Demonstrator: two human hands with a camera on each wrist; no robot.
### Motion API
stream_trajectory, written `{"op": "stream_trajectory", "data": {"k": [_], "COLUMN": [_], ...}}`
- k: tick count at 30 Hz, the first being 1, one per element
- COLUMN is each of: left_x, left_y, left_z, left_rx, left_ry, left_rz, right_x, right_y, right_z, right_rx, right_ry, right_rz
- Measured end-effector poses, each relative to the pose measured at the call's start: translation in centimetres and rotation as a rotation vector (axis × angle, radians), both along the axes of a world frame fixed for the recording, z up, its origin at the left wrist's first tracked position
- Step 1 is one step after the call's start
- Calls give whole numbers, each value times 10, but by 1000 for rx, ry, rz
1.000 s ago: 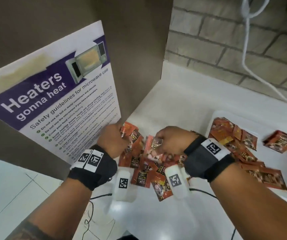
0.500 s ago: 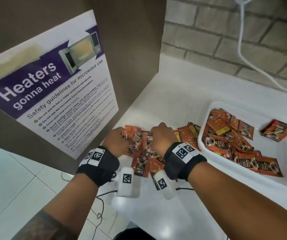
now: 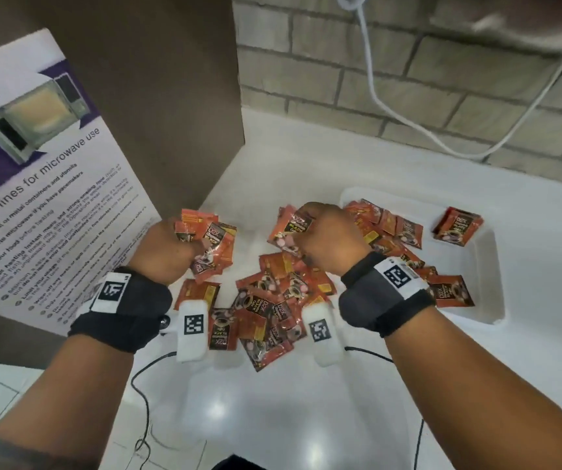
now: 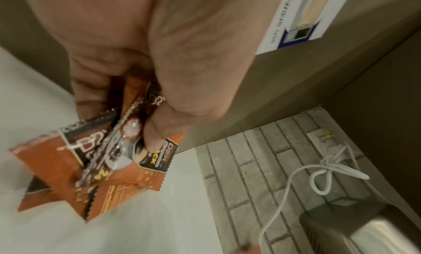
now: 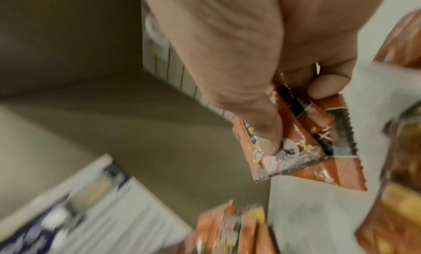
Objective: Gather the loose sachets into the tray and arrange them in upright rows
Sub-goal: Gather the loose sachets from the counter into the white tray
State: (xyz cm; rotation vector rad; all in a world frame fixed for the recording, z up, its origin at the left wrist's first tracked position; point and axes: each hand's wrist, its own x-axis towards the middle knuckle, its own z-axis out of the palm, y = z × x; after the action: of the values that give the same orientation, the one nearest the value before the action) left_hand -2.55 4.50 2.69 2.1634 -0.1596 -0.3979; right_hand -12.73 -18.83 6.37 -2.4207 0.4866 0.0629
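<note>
My left hand (image 3: 167, 249) grips a bunch of orange-and-black sachets (image 3: 210, 244), raised above the white counter; the left wrist view shows the fingers (image 4: 154, 131) curled round that bunch (image 4: 91, 167). My right hand (image 3: 327, 239) grips another bunch of sachets (image 3: 289, 228) beside the white tray (image 3: 486, 266), thumb (image 5: 266, 131) pressed on them (image 5: 296, 140). A loose pile of sachets (image 3: 266, 307) lies on the counter between my wrists. More sachets (image 3: 398, 228) lie flat and jumbled in the tray, one (image 3: 457, 225) apart at its far side.
A brown panel (image 3: 157, 96) bearing a microwave safety poster (image 3: 35, 198) stands on the left. Behind is a brick wall (image 3: 442, 89) with a white cable (image 3: 391, 106) hanging down. Black wires (image 3: 144, 385) trail over the counter's near edge.
Both hands have closed on bunches of sachets and lifted them off the pile; the hands have moved apart, the right one towards the tray.
</note>
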Motion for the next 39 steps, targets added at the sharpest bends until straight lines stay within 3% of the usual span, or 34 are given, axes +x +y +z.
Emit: {"op": "stream_trajectory", "data": {"k": [4, 7, 11, 15, 19, 23, 28, 31, 35, 39], "left_x": [1, 0, -18, -29, -36, -44, -58, -62, -62, -64], "left_y": [-25, -58, -121, -172, -204, -225, -237, -239, -233, -219], "left_z": [14, 17, 32, 22, 5, 4, 4, -3, -7, -8], "left_rx": [-73, -144, -273, -237, -90, 28, 265, 379, 613, 597], "left_ry": [15, 64, 162, 312, 265, 188, -57, -183, -207, -173], "left_rz": [-36, -78, -194, -259, -310, -360, -512, -558, -610, -647], "right_x": [-32, -44, -53, -58, -61, -65, -68, -67, -64, -65], "right_y": [-61, -77, -78, -84, -95, -100, -100, -100, -101, -101], "right_z": [5, -9, -27, -38, -46, -43, -39, -40, -42, -41], "right_rx": [-6, -23, 35, 107, 105, 246, 450, 446, 362, 300], "right_ry": [107, 183, 157, 110, 88, 42, 32, -6, 20, 51], "right_rz": [-166, -207, -250, -289, -245, -277, -403, -379, -332, -336]}}
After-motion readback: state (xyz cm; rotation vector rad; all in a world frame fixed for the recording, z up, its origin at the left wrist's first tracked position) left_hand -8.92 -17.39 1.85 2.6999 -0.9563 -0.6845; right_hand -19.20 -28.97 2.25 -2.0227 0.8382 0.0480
